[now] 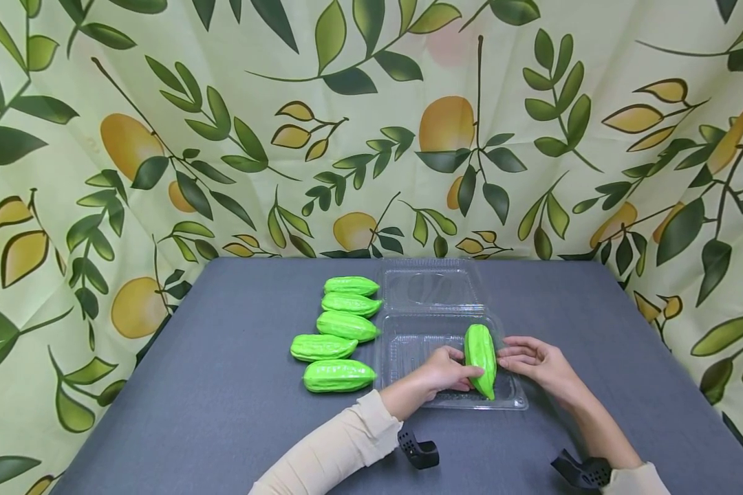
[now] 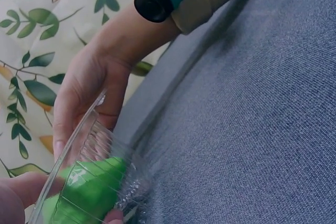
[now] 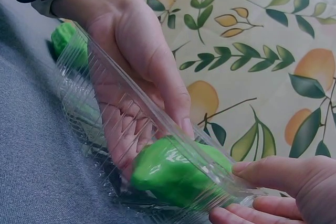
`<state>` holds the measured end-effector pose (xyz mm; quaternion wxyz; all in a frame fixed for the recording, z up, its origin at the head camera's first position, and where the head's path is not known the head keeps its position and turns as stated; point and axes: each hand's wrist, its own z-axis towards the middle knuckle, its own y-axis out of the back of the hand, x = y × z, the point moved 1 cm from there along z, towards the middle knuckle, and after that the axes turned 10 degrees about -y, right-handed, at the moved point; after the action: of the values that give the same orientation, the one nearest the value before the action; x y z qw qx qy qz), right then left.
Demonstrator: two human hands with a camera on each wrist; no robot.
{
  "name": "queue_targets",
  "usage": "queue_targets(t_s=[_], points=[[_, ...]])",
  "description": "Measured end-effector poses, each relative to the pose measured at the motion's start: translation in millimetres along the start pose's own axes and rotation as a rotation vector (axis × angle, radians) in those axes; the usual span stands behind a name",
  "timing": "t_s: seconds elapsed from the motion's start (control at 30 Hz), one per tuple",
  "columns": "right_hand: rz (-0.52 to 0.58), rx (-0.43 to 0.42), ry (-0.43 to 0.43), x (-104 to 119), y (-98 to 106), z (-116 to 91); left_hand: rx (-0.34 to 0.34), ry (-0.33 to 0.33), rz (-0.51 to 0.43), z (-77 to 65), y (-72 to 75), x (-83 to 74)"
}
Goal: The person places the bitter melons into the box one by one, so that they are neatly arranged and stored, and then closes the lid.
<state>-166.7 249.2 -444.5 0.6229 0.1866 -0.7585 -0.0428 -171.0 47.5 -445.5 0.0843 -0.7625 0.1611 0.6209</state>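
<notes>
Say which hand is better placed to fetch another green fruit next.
Probably the left hand: it is nearer the row of green fruits, though holding another fruit; the right hand is at the right edge of the box.

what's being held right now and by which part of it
The left grip holds a ridged green pod by its near half. The right grip is at the right edge of the clear container; whether it holds that cannot be told.
</notes>
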Motion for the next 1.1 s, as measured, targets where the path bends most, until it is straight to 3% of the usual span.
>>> queue_targets(t_s=[0.27, 0.47, 1.1], points=[[0.007, 0.003, 0.038, -1.4, -0.6, 1.2, 0.037, -0.002, 0.055, -0.8, 0.9, -0.4], [-0.001, -0.007, 0.016, -0.7, -0.5, 1.5, 0.050, -0.008, 0.079, -2.8, 3.0, -2.2], [-0.022, -0.017, -0.026, -0.9, -0.6, 0.2, 0.060, -0.057, 0.064, -14.0, 15.0, -8.4]])
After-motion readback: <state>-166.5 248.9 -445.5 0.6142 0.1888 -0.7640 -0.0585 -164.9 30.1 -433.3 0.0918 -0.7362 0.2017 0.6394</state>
